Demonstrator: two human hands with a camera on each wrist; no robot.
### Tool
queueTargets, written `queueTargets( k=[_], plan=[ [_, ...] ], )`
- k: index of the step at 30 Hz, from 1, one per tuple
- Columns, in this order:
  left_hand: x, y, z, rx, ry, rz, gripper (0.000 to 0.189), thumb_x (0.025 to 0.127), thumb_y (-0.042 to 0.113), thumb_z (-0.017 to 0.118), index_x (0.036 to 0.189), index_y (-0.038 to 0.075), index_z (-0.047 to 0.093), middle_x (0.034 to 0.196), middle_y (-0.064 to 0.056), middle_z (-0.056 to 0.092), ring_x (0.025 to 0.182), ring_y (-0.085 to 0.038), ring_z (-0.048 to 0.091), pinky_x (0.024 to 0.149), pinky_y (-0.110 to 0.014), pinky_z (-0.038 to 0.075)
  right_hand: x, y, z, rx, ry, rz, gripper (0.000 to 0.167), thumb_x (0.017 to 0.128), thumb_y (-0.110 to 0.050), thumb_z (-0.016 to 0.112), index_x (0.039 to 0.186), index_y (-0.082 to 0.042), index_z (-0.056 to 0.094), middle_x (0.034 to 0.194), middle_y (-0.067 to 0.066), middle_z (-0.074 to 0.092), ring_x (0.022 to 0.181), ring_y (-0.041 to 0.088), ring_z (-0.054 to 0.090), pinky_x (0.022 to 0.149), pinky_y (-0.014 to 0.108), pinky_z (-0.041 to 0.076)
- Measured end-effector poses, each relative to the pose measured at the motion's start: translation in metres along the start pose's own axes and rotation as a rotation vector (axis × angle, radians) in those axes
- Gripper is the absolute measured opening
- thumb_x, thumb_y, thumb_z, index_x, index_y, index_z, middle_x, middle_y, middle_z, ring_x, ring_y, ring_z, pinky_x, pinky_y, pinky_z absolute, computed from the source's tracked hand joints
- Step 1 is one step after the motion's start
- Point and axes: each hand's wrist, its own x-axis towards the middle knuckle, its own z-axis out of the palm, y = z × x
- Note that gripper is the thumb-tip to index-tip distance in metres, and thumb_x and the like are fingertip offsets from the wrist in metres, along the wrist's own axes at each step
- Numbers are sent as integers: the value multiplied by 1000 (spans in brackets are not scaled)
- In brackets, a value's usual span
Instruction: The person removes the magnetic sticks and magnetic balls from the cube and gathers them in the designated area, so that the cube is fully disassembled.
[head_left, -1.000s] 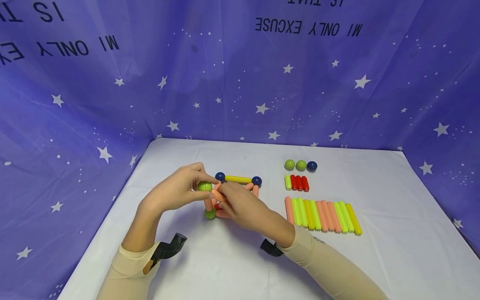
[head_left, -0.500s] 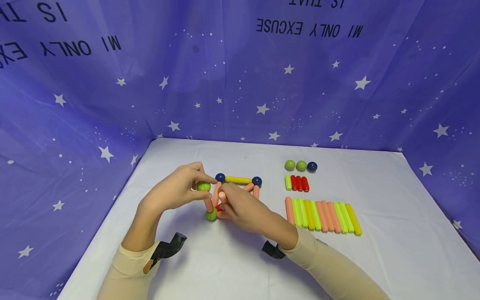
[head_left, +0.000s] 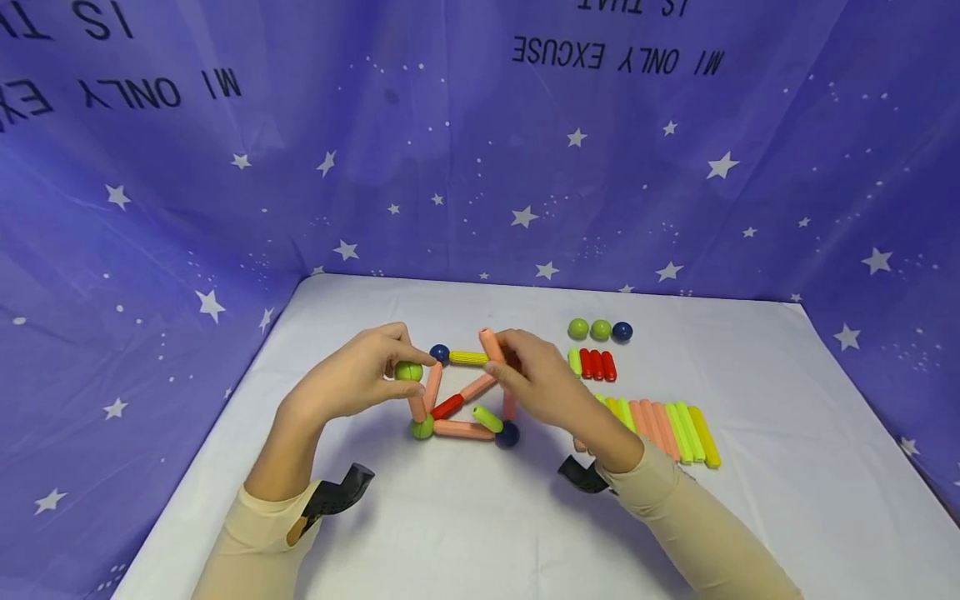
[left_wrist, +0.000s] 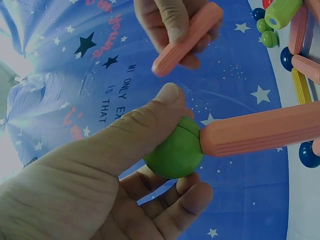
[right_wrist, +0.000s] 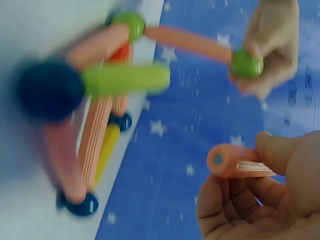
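Note:
My left hand (head_left: 360, 379) pinches a green ball (left_wrist: 175, 150) between thumb and fingers. A salmon magnetic rod (left_wrist: 260, 130) joins that ball to a lower green ball (head_left: 422, 427) at the near-left corner of a rod-and-ball frame. Another salmon magnetic rod (head_left: 491, 343), tilted up, is in the grip of my right hand (head_left: 540, 379) over the frame's right side; its grey end shows in the right wrist view. A short lime rod (head_left: 486, 418) rises from the navy ball (head_left: 507, 434) at the near-right corner. A red rod (head_left: 447, 407) lies along the diagonal.
Right of the frame, several salmon, lime and yellow rods (head_left: 682, 432) lie in a row, partly behind my right arm. Beyond them are short red rods (head_left: 597, 364), then two green balls (head_left: 589, 329) and a navy ball (head_left: 622, 332). A starry purple curtain (head_left: 450, 167) surrounds the table.
My right hand has carried its salmon rod rightward, from beside the held green ball to the frame's right side, uncovering the red and lime rods. My left hand stays in place.

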Motion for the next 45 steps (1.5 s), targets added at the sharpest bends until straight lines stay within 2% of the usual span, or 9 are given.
queueTargets(
  k=[5,11,14,18,23,27,33,40,45],
  plan=[
    [1,1,0,9,-6,-13,35,83,18,79,117,16,73,83,5,51,75,-13,50,65,-29,45,-12,24,-30,-28,48,111,20,97,-24,62,115,-14,61,81,0,57,66,17,54,56,32,46],
    [1,2,0,9,-9,-21,35,83,18,79,118,16,73,83,5,51,75,-13,49,64,-29,45,-36,58,-58,-113,96,180,14,98,-27,61,106,-15,62,77,1,59,63,18,54,53,32,45],
    [0,3,0,8,-8,-23,35,83,18,79,118,15,73,83,5,51,74,-14,49,64,-29,45,-49,72,-68,-139,101,231,28,98,-28,61,121,-13,61,85,2,64,69,17,57,57,32,47],
    [-1,2,-1,9,-7,-24,36,83,17,78,118,15,72,83,5,51,73,-14,49,63,-29,44,-68,88,-81,-176,102,324,47,97,-28,62,137,-7,51,95,6,66,76,19,60,62,32,52],
    [-1,1,0,9,-7,-19,36,84,16,78,119,15,72,83,5,51,73,-13,49,63,-29,44,-91,106,-95,-232,106,436,49,97,-34,61,135,-5,50,98,12,64,73,20,60,60,31,53],
    [-1,1,0,10,-8,-18,36,84,16,78,119,16,72,83,5,51,74,-13,49,63,-29,44,-108,119,-106,-296,110,470,52,96,-38,60,132,0,52,101,16,64,78,23,60,62,33,51],
    [-1,2,-1,4,-12,-17,36,84,16,78,119,16,72,83,5,50,73,-13,49,64,-29,44,-133,134,-120,-351,72,539,52,96,-34,60,128,6,53,107,22,63,90,33,61,64,40,51],
    [-1,3,-1,0,-22,-14,34,84,15,78,118,18,73,83,6,51,74,-13,49,64,-29,43,-159,154,-129,-405,12,669,55,95,-35,59,126,11,52,104,25,59,81,31,56,62,38,47],
    [-1,4,-1,2,-22,-14,34,84,15,78,118,17,73,83,6,50,74,-13,48,65,-29,43,-171,163,-132,-402,-52,729,54,96,-34,57,122,13,53,94,20,61,77,29,54,63,40,47]
  ],
)
